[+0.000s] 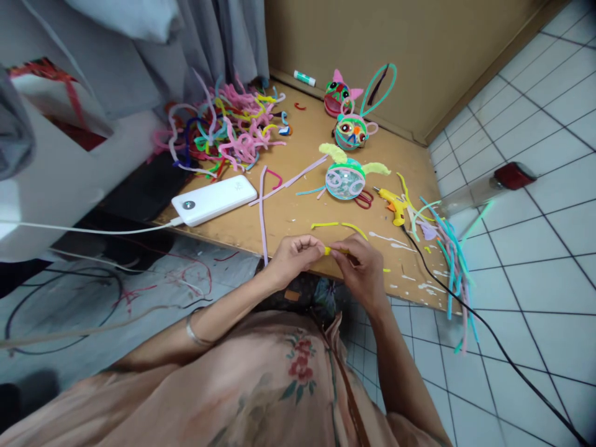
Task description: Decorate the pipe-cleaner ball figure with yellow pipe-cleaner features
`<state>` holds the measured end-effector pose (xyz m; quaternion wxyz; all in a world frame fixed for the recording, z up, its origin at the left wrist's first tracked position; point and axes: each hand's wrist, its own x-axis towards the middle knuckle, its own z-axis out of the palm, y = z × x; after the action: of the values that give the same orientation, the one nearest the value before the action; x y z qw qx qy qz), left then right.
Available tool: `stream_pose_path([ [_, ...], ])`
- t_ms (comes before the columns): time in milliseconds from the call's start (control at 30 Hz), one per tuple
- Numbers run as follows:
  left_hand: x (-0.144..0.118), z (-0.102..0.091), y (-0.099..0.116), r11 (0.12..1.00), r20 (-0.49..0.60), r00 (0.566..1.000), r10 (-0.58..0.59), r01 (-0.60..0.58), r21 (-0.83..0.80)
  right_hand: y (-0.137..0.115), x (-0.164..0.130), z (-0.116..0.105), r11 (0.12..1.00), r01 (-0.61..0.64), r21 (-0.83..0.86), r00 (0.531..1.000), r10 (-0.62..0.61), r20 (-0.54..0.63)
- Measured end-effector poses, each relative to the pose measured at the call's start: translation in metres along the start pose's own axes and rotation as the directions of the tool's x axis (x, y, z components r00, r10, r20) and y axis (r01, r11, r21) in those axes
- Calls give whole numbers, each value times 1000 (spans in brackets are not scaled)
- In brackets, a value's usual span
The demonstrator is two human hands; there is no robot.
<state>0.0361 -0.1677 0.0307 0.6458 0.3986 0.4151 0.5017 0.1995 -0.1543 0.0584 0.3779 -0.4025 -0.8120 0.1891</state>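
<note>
Three finished figures [345, 180] stand on your table [298, 217]; both grips, left hand [293, 257] and right hand [361, 267], pinch a yellow pipe cleaner [331, 251], unshaped.

Most of the yellow pipe cleaner [331, 251] is hidden inside the pinching fingers [316, 247] of both hands; the black cord [488, 338] runs off the lower right edge, and the red-capped bottle [493, 186] is blurred

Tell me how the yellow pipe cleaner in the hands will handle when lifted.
The yellow pipe cleaner, pinched between left hand and right hand, probably bends easily and keeps its shape, like the curled pile. Being thin, it is likely very light.
</note>
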Motion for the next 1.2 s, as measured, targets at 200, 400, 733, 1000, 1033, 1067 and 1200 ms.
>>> stream_pose_path([
  [200,-2,-8,10,944,181,983,37,-94,315,1,5,-10,999,2,35,998,-4,70],
  [400,-4,-7,13,962,182,983,27,-75,264,4,2,-6,995,-32,97,999,29,37],
  [733,-2,5,-4,999,-105,994,32,-33,-13,-7,-9,11,999,9,-41,996,-13,-86],
  [1000,-2,9,-11,987,-154,988,-10,-15,-158,-3,-10,15,970,67,-234,993,-87,-76],
  [1033,-2,9,-11,987,-142,990,-14,-9,-160,-2,-9,14,972,76,-222,994,-93,-66],
  [1067,-1,7,-11,989,-123,992,-14,-5,-149,-1,-8,13,975,87,-205,993,-100,-56],
  [1200,0,-5,-3,1000,15,1000,24,-24,0,4,-5,2,982,127,-140,992,-129,-3],
])
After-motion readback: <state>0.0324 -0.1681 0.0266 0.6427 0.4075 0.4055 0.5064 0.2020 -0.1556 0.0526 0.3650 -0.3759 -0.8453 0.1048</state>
